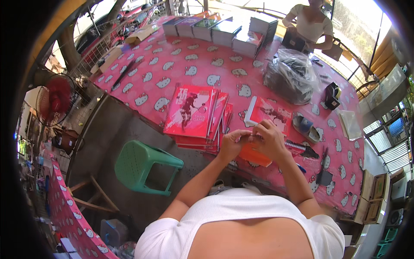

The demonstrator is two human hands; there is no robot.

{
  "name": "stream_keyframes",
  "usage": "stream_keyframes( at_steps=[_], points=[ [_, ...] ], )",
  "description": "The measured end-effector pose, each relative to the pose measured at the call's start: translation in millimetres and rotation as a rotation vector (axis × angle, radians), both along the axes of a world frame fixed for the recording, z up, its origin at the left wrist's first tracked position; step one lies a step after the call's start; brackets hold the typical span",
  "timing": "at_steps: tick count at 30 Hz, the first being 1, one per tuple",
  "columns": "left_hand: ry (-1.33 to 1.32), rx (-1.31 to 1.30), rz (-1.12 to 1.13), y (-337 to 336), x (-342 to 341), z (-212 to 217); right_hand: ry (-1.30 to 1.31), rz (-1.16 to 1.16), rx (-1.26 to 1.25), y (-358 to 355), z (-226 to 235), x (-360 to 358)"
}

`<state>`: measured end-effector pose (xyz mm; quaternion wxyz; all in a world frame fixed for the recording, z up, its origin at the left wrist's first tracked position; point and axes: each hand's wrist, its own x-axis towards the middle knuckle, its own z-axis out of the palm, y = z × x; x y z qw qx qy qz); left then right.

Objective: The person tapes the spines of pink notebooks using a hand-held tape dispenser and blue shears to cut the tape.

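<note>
My left hand (232, 145) and my right hand (271, 139) meet near the table's front edge, fingers pinched together. Whatever they pinch is too small to make out. Just below them lies an orange-covered booklet or sheet (255, 156), partly hidden by my hands. Behind my fingers rests a red-covered book (268, 113) with a white edge at its left. To the left is a stack of red books (189, 111) with a player figure on the top cover. Right of my right hand, a dark spiral coil (295, 146) shows beside a black object (309, 152).
A grey-blue slipper-shaped object (306, 127), a tape dispenser (332, 96) and a plastic-wrapped dark bundle (290, 77) occupy the right side. Several book stacks (215, 31) line the far edge. Another person (309, 23) stands at the back right. A green stool (137, 166) stands at left.
</note>
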<state>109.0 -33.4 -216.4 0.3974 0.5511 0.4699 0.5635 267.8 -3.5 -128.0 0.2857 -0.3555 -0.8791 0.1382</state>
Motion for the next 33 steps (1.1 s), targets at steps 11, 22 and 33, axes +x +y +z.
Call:
stream_keyframes(
  at_steps=[11, 22, 33],
  points=[
    [-0.314, -0.035, -0.156, 11, -6, -3, 0.002, -0.045, 0.001, -10, -2, -9],
    [-0.17, 0.011, -0.326, 18, 5, 51, 0.558, -0.083, 0.401, -47, 105, -21],
    [0.567, 0.769, 0.579, 8, -146, 230, 0.282, -0.632, -0.122, 90, -42, 125]
  ],
)
